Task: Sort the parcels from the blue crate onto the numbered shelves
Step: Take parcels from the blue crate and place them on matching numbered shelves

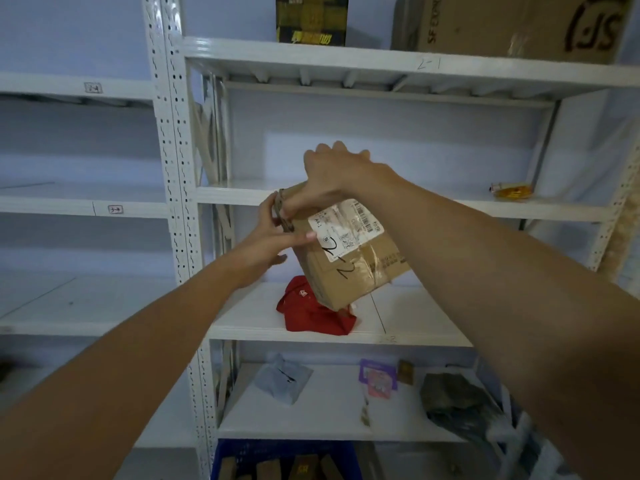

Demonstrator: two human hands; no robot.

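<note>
A brown cardboard parcel (349, 258) with a white label and "2-2" handwritten on it is held tilted in front of the white shelf unit. My right hand (332, 174) grips its top edge from above. My left hand (273, 237) holds its left side, thumb along the front face. The parcel hangs between two shelves: above it the shelf (242, 195) with its front edge at parcel-top height, below it the shelf (415, 323) marked "2-2". A red soft parcel (304, 313) lies on that lower shelf, just under the box. The blue crate (284, 459) with several brown parcels stands at the bottom.
The top shelf, marked "2-1", carries a black-yellow box (311, 19) and a large cardboard box (519, 26). A small yellow packet (512, 190) lies far right. One shelf lower are a grey bag (284, 379), a purple packet (379, 377) and a dark bag (450, 393). Labelled white shelves (83, 206) stand left.
</note>
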